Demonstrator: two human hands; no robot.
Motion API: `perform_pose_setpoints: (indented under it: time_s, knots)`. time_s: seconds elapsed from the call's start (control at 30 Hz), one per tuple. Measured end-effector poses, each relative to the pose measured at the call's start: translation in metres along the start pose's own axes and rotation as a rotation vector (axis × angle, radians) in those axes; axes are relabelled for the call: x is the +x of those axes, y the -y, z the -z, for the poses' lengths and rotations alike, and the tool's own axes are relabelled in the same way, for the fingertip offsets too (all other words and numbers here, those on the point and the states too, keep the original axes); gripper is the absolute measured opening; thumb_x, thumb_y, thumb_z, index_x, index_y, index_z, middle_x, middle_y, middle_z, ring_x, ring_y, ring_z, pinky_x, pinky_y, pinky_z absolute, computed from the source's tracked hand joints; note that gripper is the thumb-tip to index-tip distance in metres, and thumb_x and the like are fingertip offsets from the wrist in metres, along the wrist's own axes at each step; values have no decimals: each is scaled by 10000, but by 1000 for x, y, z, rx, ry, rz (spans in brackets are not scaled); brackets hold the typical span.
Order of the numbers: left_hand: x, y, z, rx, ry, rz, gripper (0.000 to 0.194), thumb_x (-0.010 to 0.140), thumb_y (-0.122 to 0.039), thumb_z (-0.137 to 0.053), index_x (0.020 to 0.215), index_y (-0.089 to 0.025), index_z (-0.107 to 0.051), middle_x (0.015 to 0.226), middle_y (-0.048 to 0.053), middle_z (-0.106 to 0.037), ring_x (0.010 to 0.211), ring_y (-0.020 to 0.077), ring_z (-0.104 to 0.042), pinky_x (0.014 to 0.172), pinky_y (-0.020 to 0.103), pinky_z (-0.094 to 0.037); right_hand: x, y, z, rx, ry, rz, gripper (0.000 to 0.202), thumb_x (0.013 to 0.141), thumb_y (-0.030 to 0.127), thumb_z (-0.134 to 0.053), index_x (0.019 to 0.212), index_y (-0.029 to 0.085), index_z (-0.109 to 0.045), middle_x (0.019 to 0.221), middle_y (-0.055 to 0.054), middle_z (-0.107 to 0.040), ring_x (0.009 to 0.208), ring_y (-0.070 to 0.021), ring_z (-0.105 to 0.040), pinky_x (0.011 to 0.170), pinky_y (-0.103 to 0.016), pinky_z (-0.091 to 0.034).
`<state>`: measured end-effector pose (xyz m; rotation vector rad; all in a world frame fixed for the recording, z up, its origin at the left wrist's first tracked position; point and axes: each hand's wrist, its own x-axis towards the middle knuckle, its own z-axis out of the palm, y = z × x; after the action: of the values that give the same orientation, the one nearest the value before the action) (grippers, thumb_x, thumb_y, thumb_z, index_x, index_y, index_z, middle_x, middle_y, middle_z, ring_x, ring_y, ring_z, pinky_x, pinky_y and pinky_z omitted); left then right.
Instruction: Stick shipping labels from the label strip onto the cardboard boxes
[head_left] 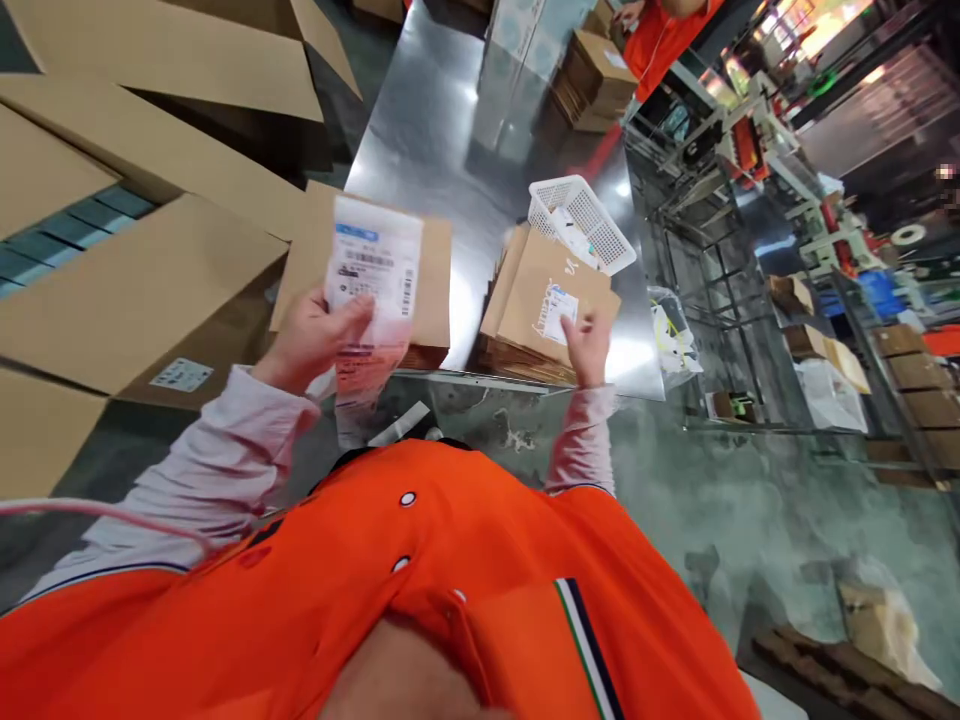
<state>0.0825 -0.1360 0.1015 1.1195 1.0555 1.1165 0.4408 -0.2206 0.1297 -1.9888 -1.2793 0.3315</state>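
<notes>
Presently, I note the left hand [311,335] pinching label sheets [379,260]; the right hand [590,345], half-curled, grip unclear, could skew the cardboard stack [517,285] by dragging.

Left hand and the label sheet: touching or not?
Touching. The head view shows the left hand gripping the label sheet near its left edge, thumb laid over the printed front.
</notes>
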Motion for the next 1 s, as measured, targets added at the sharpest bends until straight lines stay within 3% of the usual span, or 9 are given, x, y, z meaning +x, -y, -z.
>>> perform_pose_setpoints:
  time_s: [0.13,0.23,0.3,0.4,0.57,0.67,0.73,0.87,1.0]
  knots:
    - [-19,10,-12,123,229,99,576,547,-598,-879,883,-152,-740,936,92,-751,904,271,-676,748,313,-560,-40,58,-108,440,386,69,529,797,576,-726,1171,203,-699,1115,-69,-747,986,-213,-695,866,-343,-606]
    - [-24,10,-7,119,221,137,550,531,-564,-885,852,-146,-730,826,81,-725,760,229,-655,627,274,-517,-69,84,-155,662,520,9,531,789,667,-684,1007,186,-739,992,-53,-766,964,-225,-697,870,-353,-604]
    - [-24,11,0,68,135,151,529,547,-542,-876,847,-134,-721,772,76,-702,659,184,-614,573,255,-474,-74,92,-163,667,634,-1,522,714,645,-764,963,186,-747,934,-44,-769,921,-226,-705,837,-354,-611]
    - [-24,20,6,70,36,176,479,577,-539,-848,756,-119,-703,669,57,-650,582,148,-551,534,239,-412,-59,100,-160,642,687,58,564,640,521,-867,1085,196,-746,995,-45,-774,961,-221,-713,862,-342,-606]
    - [-25,35,4,212,-192,111,516,666,-610,-752,538,-143,-572,533,26,-535,580,147,-514,529,235,-368,-31,112,-165,535,789,167,369,699,456,-834,928,170,-780,899,-52,-778,904,-239,-729,854,-359,-597]
    - [-24,38,7,134,-140,35,474,577,-539,-828,783,-128,-714,796,66,-705,778,196,-619,679,248,-471,-31,109,-174,547,785,106,410,730,508,-793,947,161,-771,876,-54,-779,837,-222,-728,793,-350,-602]
    - [-24,40,10,93,-103,46,490,561,-529,-841,813,-123,-731,821,73,-717,768,191,-617,683,251,-473,-32,106,-178,558,779,99,436,719,521,-794,966,163,-768,900,-57,-783,833,-212,-725,787,-340,-600]
    - [-22,48,8,139,-217,99,476,626,-551,-801,543,-142,-572,537,6,-530,544,114,-448,509,226,-331,-30,105,-181,531,745,139,381,703,491,-814,925,183,-779,904,-47,-787,838,-209,-728,814,-336,-596]
    - [-18,57,-2,154,-362,58,555,666,-476,-797,474,-173,-373,473,-45,-339,492,76,-311,463,220,-228,-28,105,-184,510,758,91,366,699,501,-818,853,171,-785,853,-63,-782,818,-229,-734,787,-351,-597]
